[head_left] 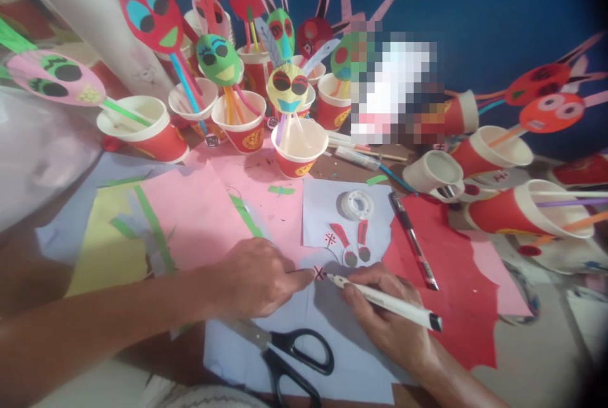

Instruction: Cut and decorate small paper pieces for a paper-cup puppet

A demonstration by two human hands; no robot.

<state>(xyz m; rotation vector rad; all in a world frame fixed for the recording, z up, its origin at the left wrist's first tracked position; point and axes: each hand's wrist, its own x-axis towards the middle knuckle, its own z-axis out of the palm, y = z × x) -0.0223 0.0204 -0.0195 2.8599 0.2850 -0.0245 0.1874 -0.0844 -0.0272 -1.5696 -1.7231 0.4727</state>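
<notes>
Right hand (390,327) gripping marker (387,301), tip on disc (319,273)

Black X on the red disc (319,273) by my pen (384,300), similar cross on a second disc (329,238) — cup emblems (250,139) unreadable.

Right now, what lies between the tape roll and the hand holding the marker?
Head view: two red paper strips and a small marked disc lie on pale paper beyond the right hand.

Scissors (273,348) blade tips under left hand (251,278), pixelated patch (396,88) perhaps hiding cups
</notes>
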